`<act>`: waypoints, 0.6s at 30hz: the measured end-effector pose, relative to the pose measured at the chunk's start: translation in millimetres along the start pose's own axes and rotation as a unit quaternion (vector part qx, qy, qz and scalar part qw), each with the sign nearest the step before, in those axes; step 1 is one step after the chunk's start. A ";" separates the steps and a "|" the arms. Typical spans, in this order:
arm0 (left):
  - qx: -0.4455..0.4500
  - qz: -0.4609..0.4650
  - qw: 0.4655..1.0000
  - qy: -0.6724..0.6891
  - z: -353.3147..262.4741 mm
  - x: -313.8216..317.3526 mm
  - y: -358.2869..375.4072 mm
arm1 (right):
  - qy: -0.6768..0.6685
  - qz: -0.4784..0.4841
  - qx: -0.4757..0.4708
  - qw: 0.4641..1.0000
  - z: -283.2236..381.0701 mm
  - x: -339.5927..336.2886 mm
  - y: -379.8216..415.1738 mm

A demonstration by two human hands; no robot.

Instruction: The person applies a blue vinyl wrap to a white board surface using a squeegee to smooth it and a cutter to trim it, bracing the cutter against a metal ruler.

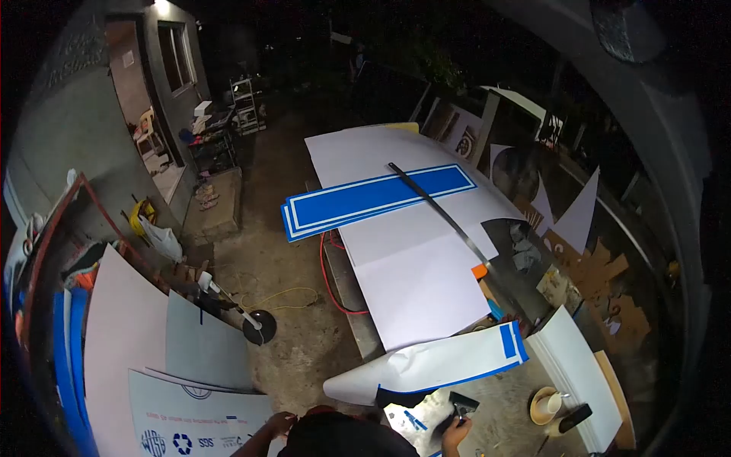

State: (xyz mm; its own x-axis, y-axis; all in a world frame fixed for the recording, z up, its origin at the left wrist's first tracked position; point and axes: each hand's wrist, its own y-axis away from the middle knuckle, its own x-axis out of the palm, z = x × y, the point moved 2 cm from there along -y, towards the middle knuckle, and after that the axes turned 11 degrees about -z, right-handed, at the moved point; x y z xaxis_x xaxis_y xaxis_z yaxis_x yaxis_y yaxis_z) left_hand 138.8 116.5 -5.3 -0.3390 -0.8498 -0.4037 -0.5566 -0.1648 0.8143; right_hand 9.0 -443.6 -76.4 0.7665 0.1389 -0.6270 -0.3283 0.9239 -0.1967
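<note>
My right hand (456, 435) grips a black squeegee (464, 404) over the lit work surface at the bottom. Just beyond it lies a long white sheet (442, 362) with blue borders, its left end curled and creased. Small blue strips (414, 421) rest left of the squeegee. My left hand (281, 423) is at the lower left, beside a printed grey-white board (190, 411); its fingers look curled together, and what they hold, if anything, is too small to make out.
Blue panels with white outlines (350, 199) lie on large white sheets (419, 282), crossed by a long metal ruler (442, 213). A cup (544, 406) and a dark object (575, 418) stand at right. A stand with a round black base (260, 327) and yellow cord (285, 306) are on the floor.
</note>
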 end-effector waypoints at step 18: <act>0.024 -0.005 0.996 0.091 83.0 -66.3 -73.0 | -0.052 -0.044 0.023 0.997 75.2 8.6 43.6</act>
State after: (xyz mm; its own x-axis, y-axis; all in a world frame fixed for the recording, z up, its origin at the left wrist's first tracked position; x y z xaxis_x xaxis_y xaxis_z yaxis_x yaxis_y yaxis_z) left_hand 139.0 226.4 -72.6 -0.1932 -0.9253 -0.3264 -0.5960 -0.1536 0.7882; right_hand 42.9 -375.3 -33.7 0.8455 0.0914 -0.5261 -0.2342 0.9489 -0.2116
